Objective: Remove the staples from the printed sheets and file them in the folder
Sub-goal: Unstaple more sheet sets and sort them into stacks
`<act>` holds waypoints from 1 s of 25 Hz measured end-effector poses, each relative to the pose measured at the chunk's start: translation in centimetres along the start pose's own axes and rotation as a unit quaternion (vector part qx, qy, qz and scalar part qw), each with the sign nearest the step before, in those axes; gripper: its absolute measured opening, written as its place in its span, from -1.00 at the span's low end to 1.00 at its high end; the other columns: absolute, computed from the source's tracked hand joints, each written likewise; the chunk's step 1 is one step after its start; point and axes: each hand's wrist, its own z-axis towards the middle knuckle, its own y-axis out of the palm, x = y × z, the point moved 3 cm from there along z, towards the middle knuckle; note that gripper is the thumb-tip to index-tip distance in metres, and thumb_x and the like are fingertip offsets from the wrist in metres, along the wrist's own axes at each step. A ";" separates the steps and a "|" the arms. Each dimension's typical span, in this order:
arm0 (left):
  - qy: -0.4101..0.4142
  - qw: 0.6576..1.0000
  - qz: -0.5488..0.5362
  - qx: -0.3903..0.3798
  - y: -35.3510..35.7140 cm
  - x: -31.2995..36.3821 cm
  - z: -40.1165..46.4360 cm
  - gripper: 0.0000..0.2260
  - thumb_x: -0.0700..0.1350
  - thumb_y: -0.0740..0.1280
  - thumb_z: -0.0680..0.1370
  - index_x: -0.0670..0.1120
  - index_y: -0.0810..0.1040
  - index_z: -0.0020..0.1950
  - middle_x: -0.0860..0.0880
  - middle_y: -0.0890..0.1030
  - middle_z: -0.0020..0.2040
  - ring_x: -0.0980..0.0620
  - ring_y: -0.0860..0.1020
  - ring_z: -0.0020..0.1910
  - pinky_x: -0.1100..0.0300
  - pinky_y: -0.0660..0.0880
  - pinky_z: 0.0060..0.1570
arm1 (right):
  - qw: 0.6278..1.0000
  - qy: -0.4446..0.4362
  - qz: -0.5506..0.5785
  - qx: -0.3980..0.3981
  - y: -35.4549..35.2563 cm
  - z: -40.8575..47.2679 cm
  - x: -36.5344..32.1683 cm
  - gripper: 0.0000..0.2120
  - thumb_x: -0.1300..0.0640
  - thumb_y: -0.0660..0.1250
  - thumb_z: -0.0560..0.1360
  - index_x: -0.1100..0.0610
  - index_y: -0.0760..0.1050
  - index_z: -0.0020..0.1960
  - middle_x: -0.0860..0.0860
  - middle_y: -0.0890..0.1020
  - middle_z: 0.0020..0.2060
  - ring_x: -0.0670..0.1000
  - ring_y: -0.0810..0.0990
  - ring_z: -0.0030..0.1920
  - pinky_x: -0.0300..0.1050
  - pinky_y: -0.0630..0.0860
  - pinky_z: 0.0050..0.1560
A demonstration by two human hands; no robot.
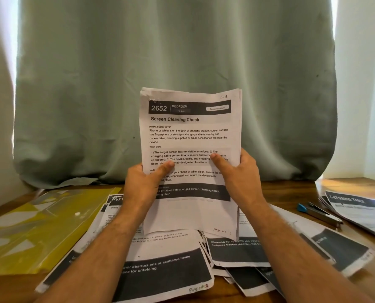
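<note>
Gripping one sheaf (pixel 190 136): left hand (pixel 141 184), right hand (pixel 240 178).

The held stack of sheets (pixel 190 136) reads "2652", "BEDROOM", "Screen Cleaning Check", "INITIAL SCENE SETUP", "TASK GOAL", handwritten "S-1" and "Page No 1", while a sheet at right (pixel 357 206) shows "DRESSING TABLE", and a loose sheet (pixel 167 267) reads "Page No 7".

Your left hand (pixel 144 182) and right hand (pixel 240 173) grip a stack of printed sheets (pixel 190 136) upright at frame centre. Loose sheets (pixel 167 265) lie below; yellow folder (pixel 29 228) lower left; stapler (pixel 319 213) right.
</note>
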 end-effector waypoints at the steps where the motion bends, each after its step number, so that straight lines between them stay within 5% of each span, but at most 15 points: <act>1: 0.006 1.000 0.003 0.006 0.0 0.0 0.0 -0.87 -0.03 0.53 0.47 0.03 0.66 -0.03 0.06 0.75 -0.18 0.05 0.73 -0.20 0.22 0.65 -0.28 | 1.000 -0.002 0.000 0.003 0.0 0.0 0.0 -0.65 -0.04 0.45 0.49 0.05 0.52 0.21 -0.06 0.70 0.01 -0.10 0.71 -0.11 0.02 0.68 -0.04; 9: -0.055 0.998 0.041 -0.009 0.0 -1.2 0.2 -0.76 0.02 0.52 0.46 -0.03 0.67 0.08 0.00 0.75 -0.13 -0.02 0.74 -0.16 0.02 0.67 -0.10 | 0.998 0.035 -0.019 -0.043 0.3 0.0 0.9 -0.82 -0.02 0.46 0.48 -0.06 0.58 0.07 -0.12 0.72 -0.05 -0.07 0.72 -0.11 0.07 0.67 -0.02; 16: -0.024 0.999 0.017 -0.013 0.4 -0.1 -0.3 -0.77 0.09 0.40 0.55 -0.01 0.63 0.10 0.03 0.75 -0.12 0.04 0.73 -0.15 0.20 0.64 -0.24 | 1.000 0.006 -0.023 -0.017 -0.2 0.0 0.2 -0.71 -0.08 0.44 0.49 -0.02 0.54 0.16 -0.11 0.71 -0.02 -0.10 0.71 -0.11 -0.03 0.68 -0.07; 20: 0.106 0.993 0.038 0.017 -0.4 1.3 -0.2 -0.48 0.15 0.33 0.55 0.16 0.27 0.48 0.09 0.66 0.17 0.09 0.71 0.01 0.13 0.66 -0.15 | 1.000 -0.025 0.002 -0.009 -0.5 -0.4 -0.6 -0.64 -0.10 0.34 0.55 -0.02 0.35 0.27 -0.16 0.65 0.00 -0.25 0.68 -0.17 -0.33 0.59 -0.29; 25: 0.175 0.976 0.127 -0.034 0.5 1.5 -0.3 -0.31 0.18 0.20 0.58 0.23 -0.07 0.63 0.43 0.40 0.24 0.34 0.57 0.14 0.20 0.64 -0.03 | 0.995 -0.098 -0.014 -0.020 -0.3 -0.6 -1.5 -0.44 -0.08 0.12 0.62 -0.22 -0.04 0.54 -0.32 0.53 0.08 -0.22 0.67 -0.06 -0.20 0.66 -0.19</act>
